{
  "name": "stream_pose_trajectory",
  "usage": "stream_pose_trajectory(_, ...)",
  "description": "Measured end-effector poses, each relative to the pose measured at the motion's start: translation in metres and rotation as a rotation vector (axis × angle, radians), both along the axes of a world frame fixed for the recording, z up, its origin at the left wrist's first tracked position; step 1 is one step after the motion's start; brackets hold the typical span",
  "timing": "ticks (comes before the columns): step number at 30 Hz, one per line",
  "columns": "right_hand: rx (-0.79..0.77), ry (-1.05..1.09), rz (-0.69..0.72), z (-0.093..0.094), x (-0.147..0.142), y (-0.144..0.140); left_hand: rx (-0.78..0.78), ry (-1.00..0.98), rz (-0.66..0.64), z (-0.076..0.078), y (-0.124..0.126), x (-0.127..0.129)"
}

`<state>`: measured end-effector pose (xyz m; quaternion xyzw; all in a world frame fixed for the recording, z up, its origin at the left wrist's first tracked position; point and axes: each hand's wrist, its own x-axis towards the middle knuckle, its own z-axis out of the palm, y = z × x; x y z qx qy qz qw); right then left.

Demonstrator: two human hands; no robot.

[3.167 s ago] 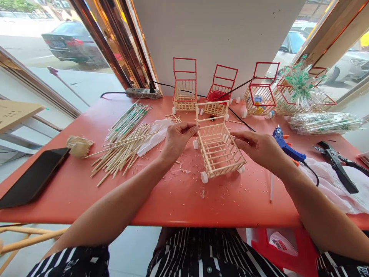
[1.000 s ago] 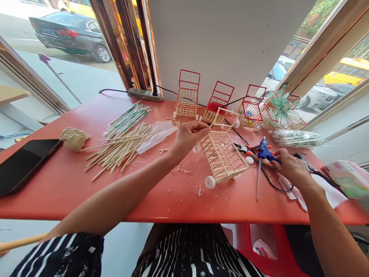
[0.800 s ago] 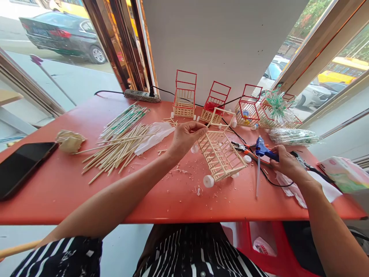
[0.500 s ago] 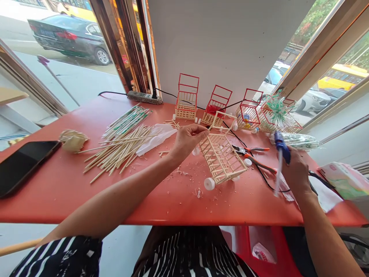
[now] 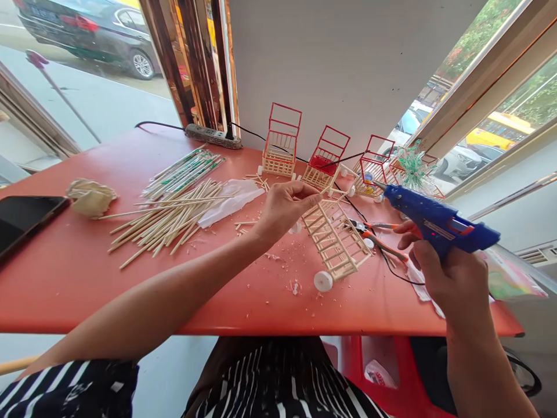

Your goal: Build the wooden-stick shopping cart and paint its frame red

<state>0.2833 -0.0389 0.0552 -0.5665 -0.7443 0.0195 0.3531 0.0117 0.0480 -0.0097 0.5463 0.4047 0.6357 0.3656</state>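
My left hand (image 5: 290, 210) pinches the upper frame of a small cart (image 5: 333, 241) built from pale wooden sticks, tilted over the table. White round wheels show on the cart, one wheel (image 5: 323, 281) at its near corner. In my right hand (image 5: 452, 278) is a blue hot glue gun (image 5: 435, 220), its nozzle aimed leftward above and right of the cart. A small red light glows on the gun's side. Pliers with orange handles (image 5: 385, 244) lie on the table behind the cart, partly hidden by it.
Several finished carts with red handles, such as this cart (image 5: 281, 151), stand along the wall. Loose sticks (image 5: 169, 217) and green-white wrapped sticks (image 5: 185, 171) lie left. A power strip (image 5: 213, 136), crumpled wad (image 5: 91, 198), phone (image 5: 28, 223) and black cable (image 5: 404, 280) are on the red table (image 5: 209, 302).
My right hand has lifted and turned the glue gun from nozzle-away to nozzle pointing left, toward the cart. My left hand keeps its pinch on the cart, which has barely shifted.
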Motion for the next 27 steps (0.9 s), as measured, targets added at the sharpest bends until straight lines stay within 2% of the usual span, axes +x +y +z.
stream_pose_trajectory(8,0.008,-0.028,0.126,0.006,-0.025,0.003,0.019,0.003,-0.032,0.009,-0.009,0.000)
stream_pose_trajectory(20,0.051,-0.178,0.065,0.008,-0.031,0.011,-0.007,0.051,-0.021,0.019,-0.016,-0.001)
stream_pose_trajectory(27,0.047,-0.208,0.031,0.009,-0.032,0.012,-0.006,0.059,-0.012,0.018,-0.014,-0.001)
